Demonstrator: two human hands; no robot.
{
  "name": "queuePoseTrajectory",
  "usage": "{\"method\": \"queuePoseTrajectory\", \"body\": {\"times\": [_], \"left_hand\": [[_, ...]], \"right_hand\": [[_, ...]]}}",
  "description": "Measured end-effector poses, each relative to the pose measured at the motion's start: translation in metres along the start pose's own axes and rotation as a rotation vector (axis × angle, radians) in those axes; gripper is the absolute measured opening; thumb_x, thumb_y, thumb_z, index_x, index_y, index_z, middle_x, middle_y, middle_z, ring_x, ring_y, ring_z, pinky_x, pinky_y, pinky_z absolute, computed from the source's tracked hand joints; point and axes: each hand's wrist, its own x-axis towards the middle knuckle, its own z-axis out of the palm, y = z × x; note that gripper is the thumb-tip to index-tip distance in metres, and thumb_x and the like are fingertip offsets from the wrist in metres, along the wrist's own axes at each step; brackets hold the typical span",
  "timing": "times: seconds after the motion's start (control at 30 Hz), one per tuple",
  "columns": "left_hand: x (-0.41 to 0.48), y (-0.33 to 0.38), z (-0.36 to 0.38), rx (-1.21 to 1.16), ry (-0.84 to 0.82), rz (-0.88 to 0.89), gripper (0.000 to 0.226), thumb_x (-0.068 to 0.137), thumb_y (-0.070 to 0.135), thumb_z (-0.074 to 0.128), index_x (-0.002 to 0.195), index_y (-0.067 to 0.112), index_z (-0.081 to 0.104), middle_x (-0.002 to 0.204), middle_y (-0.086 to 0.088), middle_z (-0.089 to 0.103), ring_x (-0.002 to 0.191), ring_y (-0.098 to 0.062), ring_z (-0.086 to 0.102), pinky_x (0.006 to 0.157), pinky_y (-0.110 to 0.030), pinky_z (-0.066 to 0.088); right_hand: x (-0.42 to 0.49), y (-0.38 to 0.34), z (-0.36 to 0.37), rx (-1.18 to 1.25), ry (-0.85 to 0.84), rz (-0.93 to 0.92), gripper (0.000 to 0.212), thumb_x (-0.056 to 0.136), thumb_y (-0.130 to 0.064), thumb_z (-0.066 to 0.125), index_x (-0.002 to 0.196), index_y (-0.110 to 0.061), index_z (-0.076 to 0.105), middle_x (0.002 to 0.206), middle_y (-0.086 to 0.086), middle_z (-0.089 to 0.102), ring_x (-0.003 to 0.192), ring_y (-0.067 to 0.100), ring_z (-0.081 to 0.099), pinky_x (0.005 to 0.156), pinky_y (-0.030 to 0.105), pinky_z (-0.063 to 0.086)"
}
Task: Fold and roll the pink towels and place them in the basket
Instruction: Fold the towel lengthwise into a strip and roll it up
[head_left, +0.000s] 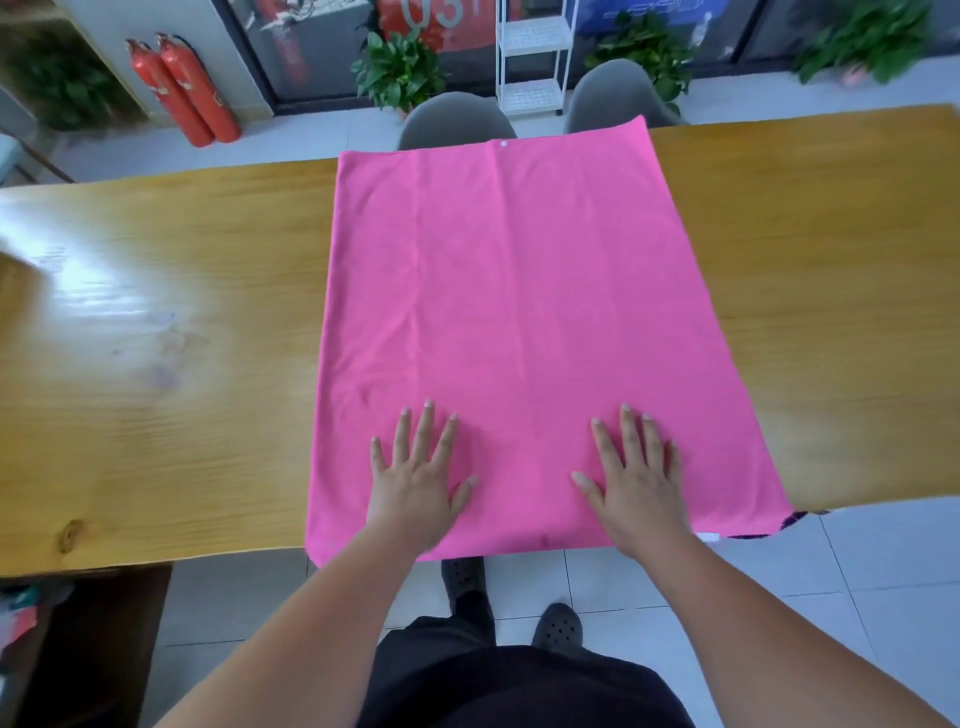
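Note:
A large pink towel lies spread flat across the wooden table, reaching from the near edge to the far edge and hanging slightly over both. My left hand rests flat on the towel near its front edge, fingers straight and spread. My right hand lies flat on the towel beside it, fingers also spread. A small white tag shows at the towel's near right corner. No basket is in view.
Two grey chairs stand behind the table's far edge. Beyond them are a white rack, potted plants and two red fire extinguishers. A dark cabinet sits under the table at the near left.

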Motion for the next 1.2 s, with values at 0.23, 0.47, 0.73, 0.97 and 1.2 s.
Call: {"method": "queuePoseTrajectory", "body": {"times": [0.23, 0.47, 0.73, 0.97, 1.2], "left_hand": [[-0.012, 0.005, -0.008, -0.011, -0.118, -0.059, 0.086, 0.094, 0.085, 0.026, 0.159, 0.054, -0.021, 0.171, 0.012, -0.028, 0.161, -0.028, -0.019, 0.124, -0.073, 0.010], [-0.014, 0.026, -0.028, -0.085, -0.225, -0.102, 0.091, 0.098, 0.069, 0.051, 0.165, 0.045, -0.006, 0.174, 0.010, -0.020, 0.162, -0.032, -0.010, 0.122, -0.074, 0.020], [0.007, 0.023, -0.039, -0.162, -0.091, -0.133, 0.087, 0.103, 0.065, 0.045, 0.167, 0.037, -0.007, 0.174, -0.001, -0.020, 0.161, -0.034, -0.013, 0.130, -0.059, 0.005], [0.077, -0.028, -0.064, -0.083, 0.023, -0.077, 0.080, 0.106, 0.063, 0.034, 0.168, 0.034, -0.008, 0.174, -0.004, -0.022, 0.159, -0.033, -0.023, 0.131, -0.051, -0.003], [0.187, -0.082, -0.077, -0.069, 0.194, -0.054, 0.075, 0.105, 0.071, 0.009, 0.168, 0.033, -0.008, 0.174, -0.005, -0.022, 0.159, -0.032, -0.025, 0.131, -0.054, -0.001]], "right_hand": [[-0.028, 0.069, -0.009, -0.006, -0.081, 0.035, 0.086, 0.090, -0.089, 0.012, 0.159, -0.051, -0.022, 0.170, -0.008, -0.033, 0.160, 0.032, -0.018, 0.123, 0.072, 0.008], [-0.036, 0.069, -0.024, 0.037, -0.169, 0.070, 0.081, 0.099, -0.078, 0.025, 0.164, -0.045, -0.010, 0.173, -0.002, -0.025, 0.161, 0.034, -0.013, 0.121, 0.075, 0.013], [0.002, 0.042, -0.046, 0.037, -0.131, -0.032, 0.077, 0.102, -0.073, 0.024, 0.166, -0.042, -0.007, 0.175, 0.002, -0.019, 0.161, 0.034, -0.009, 0.126, 0.067, 0.013], [0.092, 0.004, -0.078, -0.024, -0.063, -0.088, 0.080, 0.100, -0.076, 0.015, 0.165, -0.040, -0.014, 0.172, 0.005, -0.026, 0.160, 0.036, -0.016, 0.130, 0.059, 0.004], [0.199, -0.040, -0.098, -0.010, 0.060, -0.023, 0.083, 0.098, -0.079, 0.006, 0.164, -0.036, -0.019, 0.172, 0.007, -0.028, 0.160, 0.035, -0.018, 0.130, 0.055, 0.000]]}}
